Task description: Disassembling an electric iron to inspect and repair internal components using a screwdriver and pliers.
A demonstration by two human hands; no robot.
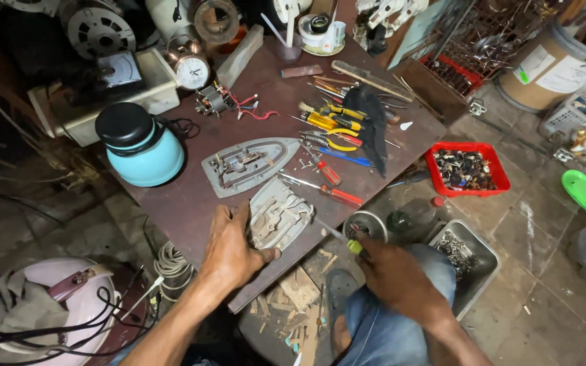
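The left hand (pixel 230 254) lies flat on the near edge of the dark table (pixel 191 203), fingers spread and thumb hooked round the near corner of a grey metal iron plate (pixel 278 218); its grip is a loose, open brace pressing the plate down, not a closed fist. The right hand (pixel 393 274) hangs past the table edge, above the knee, and its grip is closed on a screwdriver (pixel 339 237) with a yellow-green handle, the thin shaft slanting up and left so the tip meets the right side of that plate.

The step in hand looks like working a screw or fitting on the plate; to do it well, the left palm should bear straight down, since the plate sits close to the table edge and could skid off toward the floor; the thumb belongs clear of the tip's path, for a slip would drive the blade at it. The shaft stands at a low slant, so raising the handle until the tool is square to the screw head would likely keep the tip seated; whether it is seated now is too small to tell.

Just beyond the plate lies a second, larger iron soleplate (pixel 249 164) with its fittings bared; to its right a red-handled screwdriver (pixel 337 196) and a scatter of pliers and drivers; a teal kettle (pixel 140 146) stands well to the left, and a red tray (pixel 468 169) of small parts sits on the floor.
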